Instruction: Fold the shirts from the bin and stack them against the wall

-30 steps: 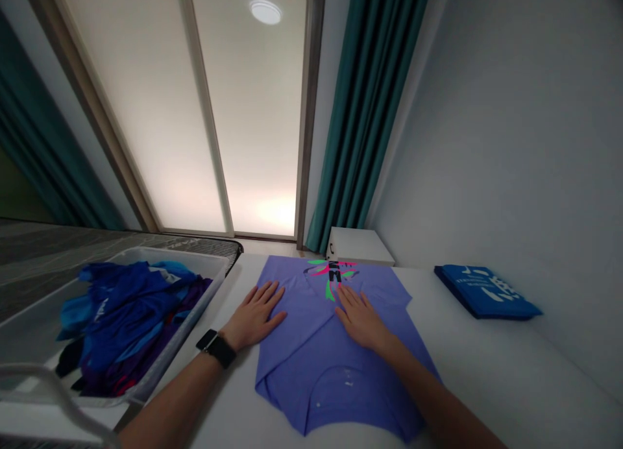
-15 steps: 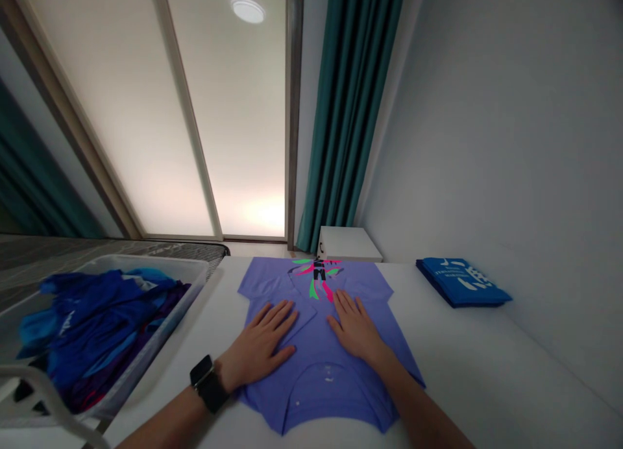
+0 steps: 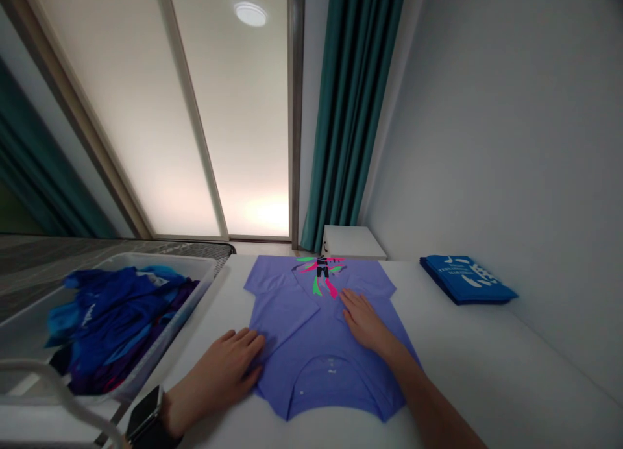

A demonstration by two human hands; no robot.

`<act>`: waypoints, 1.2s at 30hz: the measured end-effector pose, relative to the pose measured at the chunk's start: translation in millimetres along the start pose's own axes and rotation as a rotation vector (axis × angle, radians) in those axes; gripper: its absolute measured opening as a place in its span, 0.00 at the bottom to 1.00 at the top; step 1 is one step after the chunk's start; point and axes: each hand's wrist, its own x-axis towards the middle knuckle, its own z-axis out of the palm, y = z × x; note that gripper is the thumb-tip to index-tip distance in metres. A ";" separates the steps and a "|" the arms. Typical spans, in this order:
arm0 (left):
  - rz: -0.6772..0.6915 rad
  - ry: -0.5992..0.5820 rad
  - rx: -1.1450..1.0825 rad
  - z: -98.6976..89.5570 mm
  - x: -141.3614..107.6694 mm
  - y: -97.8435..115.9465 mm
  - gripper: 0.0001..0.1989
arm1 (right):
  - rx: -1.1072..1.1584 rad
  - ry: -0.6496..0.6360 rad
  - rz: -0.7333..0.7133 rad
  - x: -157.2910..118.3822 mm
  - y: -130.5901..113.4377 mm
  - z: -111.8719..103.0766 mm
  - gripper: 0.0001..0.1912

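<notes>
Two open hands, one shirt on my white table [image 3: 487, 364].

I have the right hand [image 3: 365, 322] flat on the periwinkle T-shirt [image 3: 326, 371] mid-table, the left hand [image 3: 214, 377] open against its left edge. One folded blue garment [image 3: 464, 280] lies far right; one bin [image 3: 165, 257] of clothes sits left.

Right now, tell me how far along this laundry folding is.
One blue garment already lies folded on the right. In hand is a periwinkle shirt: the side toward the left of the view looks folded in, with the left hand at its edge and the right hand flat on the shirt. Its other side lies spread, and a heap of blue clothes sits unfolded in the bin.
</notes>
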 end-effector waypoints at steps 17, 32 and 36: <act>0.000 -0.013 -0.021 -8.2 -22.9 -8.8 0.10 | 0.018 0.012 -0.039 0.0 -2.3 4.6 0.26; -0.020 0.275 -0.085 10.7 -1.6 -22.0 0.21 | -0.051 0.017 -0.066 -4.7 -34.7 -6.0 0.28; 0.087 0.215 -0.078 20.4 12.7 -21.0 0.27 | -0.007 -0.056 -0.167 -6.7 -50.6 -9.1 0.29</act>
